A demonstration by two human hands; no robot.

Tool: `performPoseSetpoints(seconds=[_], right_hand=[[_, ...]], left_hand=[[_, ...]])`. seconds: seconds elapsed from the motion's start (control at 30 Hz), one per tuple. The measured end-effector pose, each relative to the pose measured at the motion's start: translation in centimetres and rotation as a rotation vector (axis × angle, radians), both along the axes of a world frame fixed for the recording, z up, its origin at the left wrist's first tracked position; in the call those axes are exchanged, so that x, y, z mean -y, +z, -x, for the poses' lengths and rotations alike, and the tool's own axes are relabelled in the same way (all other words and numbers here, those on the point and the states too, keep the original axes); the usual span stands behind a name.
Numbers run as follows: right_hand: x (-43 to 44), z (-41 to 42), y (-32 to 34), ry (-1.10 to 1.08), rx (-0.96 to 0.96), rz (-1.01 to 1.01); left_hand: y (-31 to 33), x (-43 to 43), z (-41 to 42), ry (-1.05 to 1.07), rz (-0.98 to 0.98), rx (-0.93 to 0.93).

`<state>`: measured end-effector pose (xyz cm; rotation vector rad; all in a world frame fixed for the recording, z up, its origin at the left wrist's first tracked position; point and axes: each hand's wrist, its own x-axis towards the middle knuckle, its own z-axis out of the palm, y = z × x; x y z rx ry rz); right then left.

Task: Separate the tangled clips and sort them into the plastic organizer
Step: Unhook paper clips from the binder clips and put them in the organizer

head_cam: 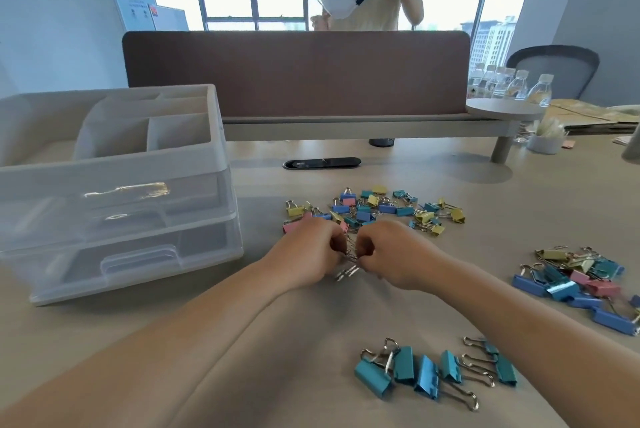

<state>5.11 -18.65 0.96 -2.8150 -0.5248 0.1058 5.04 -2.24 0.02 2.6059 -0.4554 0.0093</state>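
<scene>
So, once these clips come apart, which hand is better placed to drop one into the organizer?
Probably left. Both hands grip the tangled clips, but the left hand lies nearer the organizer; the right hand would have to cross it.

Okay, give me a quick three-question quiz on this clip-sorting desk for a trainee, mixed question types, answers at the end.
1. Short answer: what are the left hand and right hand doing?
2. True or false: the plastic organizer stands to the right of both hands.
3. Multiple choice: the near row of clips, closest to the camera, is A) all blue or teal, B) all pink, C) all yellow.

Key
1. Both pinch the tangled clips between them, just in front of the mixed pile.
2. False: it stands to their left.
3. A.
</scene>
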Motion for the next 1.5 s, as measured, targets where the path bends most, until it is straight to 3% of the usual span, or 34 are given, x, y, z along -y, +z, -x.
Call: performPoseSetpoints(seconds=[0.43, 0.77, 0.97, 1.1, 1.37, 1.5], right_hand=[[-1.4, 1.4, 2.0, 0.044, -0.013, -0.008], [-8.1, 2.0, 10.6, 0.212, 0.177, -0.030], [-15.4, 1.2, 16.2, 0.316, 0.151, -0.121], [-20.0, 0.2, 18.6, 0.366, 0.135, -0.126], [-26.4, -2.8, 19.0, 0.345, 0.154, -0.050], [-27.7, -2.9, 18.4, 0.342, 0.240, 0.095]], left_hand=[[1.7, -1.5, 1.6, 0.040, 0.090, -0.006], [10.4, -8.3, 5.3, 0.151, 0.057, 0.182], [16.5, -14.6, 6.8, 0.269, 0.045, 0.223], [19.3, -17.9, 6.9, 0.383, -0.078, 0.235], [20.3, -22.1, 4.7, 0.508, -0.073, 0.133], [19.8, -22.6, 4.6, 0.528, -0.206, 0.148]])
